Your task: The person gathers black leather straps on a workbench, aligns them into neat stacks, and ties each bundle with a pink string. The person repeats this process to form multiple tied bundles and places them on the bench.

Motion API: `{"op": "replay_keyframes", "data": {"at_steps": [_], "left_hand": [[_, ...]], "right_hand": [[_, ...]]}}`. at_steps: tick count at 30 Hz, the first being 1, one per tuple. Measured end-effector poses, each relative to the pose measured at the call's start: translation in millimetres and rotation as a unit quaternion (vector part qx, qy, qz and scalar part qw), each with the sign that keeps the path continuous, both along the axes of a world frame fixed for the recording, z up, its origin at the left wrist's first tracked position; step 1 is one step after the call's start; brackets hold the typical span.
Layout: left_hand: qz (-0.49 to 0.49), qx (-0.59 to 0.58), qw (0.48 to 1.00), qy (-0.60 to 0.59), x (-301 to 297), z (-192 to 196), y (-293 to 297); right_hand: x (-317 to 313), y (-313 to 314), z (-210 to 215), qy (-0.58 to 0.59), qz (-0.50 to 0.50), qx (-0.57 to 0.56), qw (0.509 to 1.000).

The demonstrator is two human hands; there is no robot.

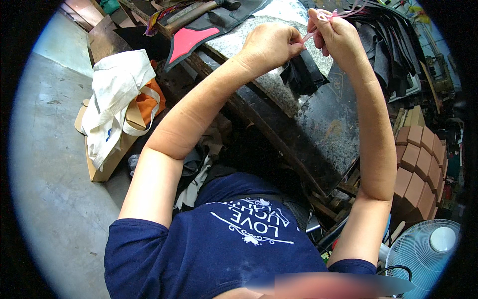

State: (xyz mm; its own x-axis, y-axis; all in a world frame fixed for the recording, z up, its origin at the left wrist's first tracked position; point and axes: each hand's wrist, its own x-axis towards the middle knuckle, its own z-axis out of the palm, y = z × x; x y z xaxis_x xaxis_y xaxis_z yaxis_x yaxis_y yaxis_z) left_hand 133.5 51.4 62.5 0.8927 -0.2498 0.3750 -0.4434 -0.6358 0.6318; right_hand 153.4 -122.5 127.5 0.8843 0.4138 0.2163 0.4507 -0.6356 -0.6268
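A thin pink ribbon stretches between my two hands above the worktable, with loops and a loose end by the right one. My left hand pinches one end of it between thumb and fingertips. The other part is gripped by my right hand, fingers curled and thumb pressed on it. Below the hands, a small bundle of black strips or pieces lies on a speckled stone slab. A pink piece with black edging rests left of the slab.
A hammer lies at the table's far left. Black sheets are piled at the far right. Brown boxes stand stacked beside a fan. On the left, a white cloth bag sits over a cardboard box on the floor.
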Motion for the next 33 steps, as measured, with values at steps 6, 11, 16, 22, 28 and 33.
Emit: {"op": "replay_keyframes", "data": {"at_steps": [6, 11, 16, 22, 28, 33], "left_hand": [[-0.045, -0.048, 0.997, 0.044, 14, 2, 4], [-0.123, -0.206, 0.965, 0.107, 31, -1, 12], [-0.090, -0.219, 0.966, 0.102, 31, -4, 14], [0.030, -0.013, 0.998, -0.060, 17, 5, 11], [-0.102, 0.088, 0.991, 0.019, 23, 20, 23], [-0.085, 0.079, 0.991, -0.061, 14, 21, 26]], "right_hand": [[8, -3, 11, 0.179, 0.033, 0.188, 0.965], [-6, -7, -5, 0.097, -0.016, 0.302, 0.948], [-17, -2, -41, 0.003, 0.038, 0.180, 0.983], [-20, 9, -55, -0.107, -0.026, 0.085, 0.990], [-23, 9, -49, -0.322, 0.027, -0.056, 0.945], [-16, 6, -47, -0.298, -0.007, -0.084, 0.951]]}}
